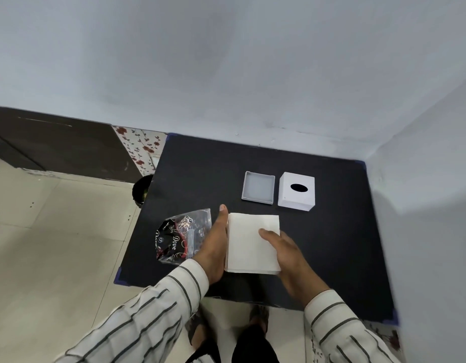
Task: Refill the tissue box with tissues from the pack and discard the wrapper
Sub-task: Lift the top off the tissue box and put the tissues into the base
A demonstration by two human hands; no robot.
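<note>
Both hands clamp the tissue stack (253, 242): left hand (216, 244) flat along its edge, right hand (287, 251) with its thumb on top, above the worktop (331, 231).

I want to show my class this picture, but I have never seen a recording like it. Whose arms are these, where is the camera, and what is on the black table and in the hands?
There is no machine here. A person wears a camera on the head, so this single view looks down past their own striped sleeves. The left hand and right hand together hold a stack of white tissues over the black table. The left hand presses its side; the right hand's thumb lies on top. Beside the left hand lies the crinkled, clear and black wrapper, apparently empty. Further back sit two white pieces of a tissue box: a shallow open tray and, to its right, a cover with an oval slot. A dark bin peeks out at the table's left edge.
</note>
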